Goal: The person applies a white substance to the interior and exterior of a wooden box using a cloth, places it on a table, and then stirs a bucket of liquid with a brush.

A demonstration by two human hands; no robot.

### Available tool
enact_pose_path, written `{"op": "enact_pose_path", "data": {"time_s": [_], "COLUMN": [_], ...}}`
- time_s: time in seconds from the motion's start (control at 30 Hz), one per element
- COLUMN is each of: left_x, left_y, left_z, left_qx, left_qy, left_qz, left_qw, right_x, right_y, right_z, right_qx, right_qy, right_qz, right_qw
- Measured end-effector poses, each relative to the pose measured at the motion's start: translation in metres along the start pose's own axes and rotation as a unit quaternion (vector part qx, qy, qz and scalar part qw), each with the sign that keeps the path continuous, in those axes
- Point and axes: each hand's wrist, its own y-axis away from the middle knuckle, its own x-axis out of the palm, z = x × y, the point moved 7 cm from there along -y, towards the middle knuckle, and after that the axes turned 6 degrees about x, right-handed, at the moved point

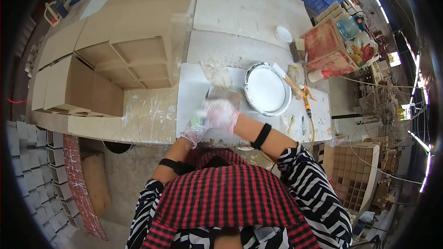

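Note:
Both of my hands are close together over the near edge of the workbench, in thin white gloves with pinkish stains. My right hand (pixel 220 114) is crossed in front of the left and smeared by motion, so its fingers do not show clearly. Just below and left of it is my left hand (pixel 194 133), its fingers mostly hidden. A blurred greenish patch shows between them, too unclear to name. Right beyond my right hand lies a small grey-brown flat piece (pixel 224 94). A stained pale cloth (pixel 217 74) lies farther back, and a round tub of white paint (pixel 266 88) stands to the right.
Cardboard-coloured boxes with compartments (pixel 138 60) fill the left of the bench. A wooden-handled brush (pixel 287 79) rests at the tub's rim, near an orange-and-black air gun (pixel 306 97) with a hose. A white bowl (pixel 283 34) and a red-stained crate (pixel 323 48) stand farther right.

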Motion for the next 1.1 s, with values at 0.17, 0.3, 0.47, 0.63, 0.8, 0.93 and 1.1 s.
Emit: {"op": "enact_pose_path", "data": {"time_s": [0.17, 0.3, 0.47, 0.63, 0.8, 0.93, 1.1], "left_x": [0.002, 0.014, 0.006, 0.007, -0.003, 0.011, 0.050], "left_y": [0.008, 0.007, 0.004, 0.000, -0.022, -0.046, -0.045], "left_z": [-0.005, -0.021, -0.010, -0.063, -0.082, -0.010, -0.034], "left_qx": [-0.060, -0.096, -0.100, -0.160, -0.184, -0.279, -0.161], "left_qy": [-0.059, -0.051, -0.176, -0.046, 0.354, 0.237, 0.097], "left_qz": [0.025, 0.023, 0.050, 0.121, 0.069, 0.015, 0.170], "left_qw": [0.996, 0.994, 0.978, 0.979, 0.914, 0.930, 0.967], "right_x": [-0.030, 0.026, 0.053, -0.035, 0.018, 0.062, 0.032], "right_y": [-0.009, 0.023, 0.039, 0.051, 0.094, 0.112, 0.131], "right_z": [-0.073, -0.067, -0.063, -0.124, -0.124, -0.097, -0.082], "right_qx": [0.182, 0.121, 0.151, 0.372, 0.430, 0.464, 0.480], "right_qy": [-0.194, -0.437, -0.668, -0.303, -0.541, -0.648, -0.770], "right_qz": [-0.031, -0.086, -0.060, -0.095, -0.217, -0.233, -0.217], "right_qw": [0.964, 0.887, 0.726, 0.872, 0.690, 0.558, 0.359]}}
